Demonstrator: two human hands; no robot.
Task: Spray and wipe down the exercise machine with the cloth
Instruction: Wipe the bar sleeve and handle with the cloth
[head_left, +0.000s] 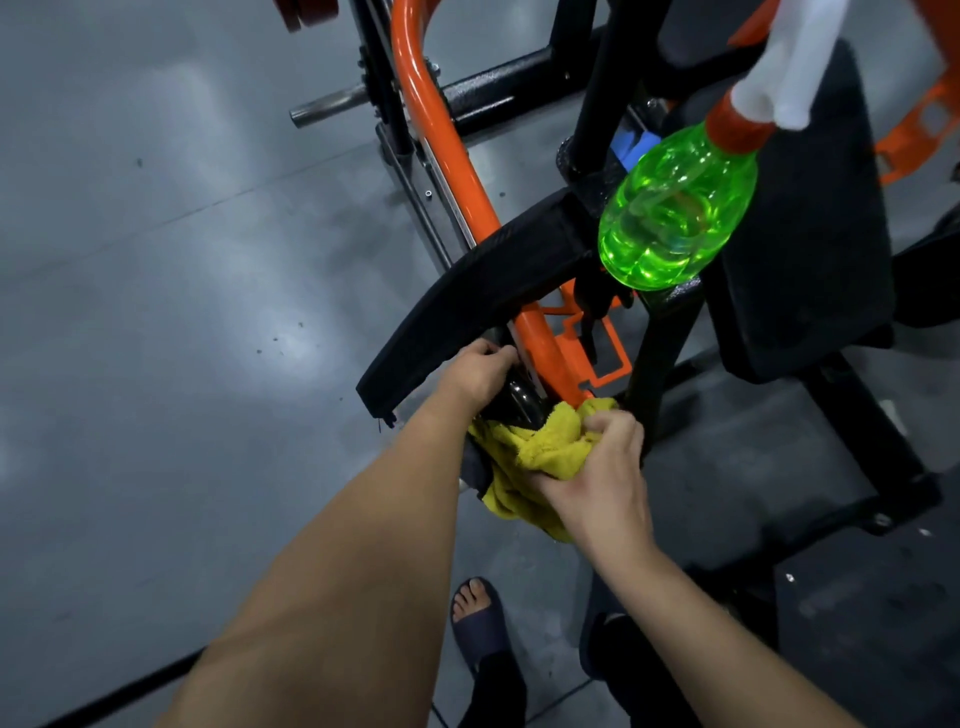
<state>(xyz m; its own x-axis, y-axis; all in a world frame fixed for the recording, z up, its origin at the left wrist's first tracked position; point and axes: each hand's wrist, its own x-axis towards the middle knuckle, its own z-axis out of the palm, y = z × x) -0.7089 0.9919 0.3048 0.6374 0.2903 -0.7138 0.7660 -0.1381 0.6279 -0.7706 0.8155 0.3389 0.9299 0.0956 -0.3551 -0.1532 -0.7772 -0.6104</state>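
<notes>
Bottom centre: foot in a dark slide sandal on grey floor. Both forearms reach up fr the bottom edge to mid-frame. R hand, just right of centre, has fingers curled tight & bunches the yellow cloth. The cloth is pressed vs the lower end of the orange tube of the exercise machine, w/ a fold hanging below the hand. L hand, just up & left of it, has fingertips hooked round the lower edge of the black curved pad. Above that, the tube runs up to top centre. Upper right: green spray bottle, orange collar, white trigger head, tilted w/ base toward centre, in front of the black seat pad; can't tell what holds it up. Upper left of the machine: chrome peg sticking out.
</notes>
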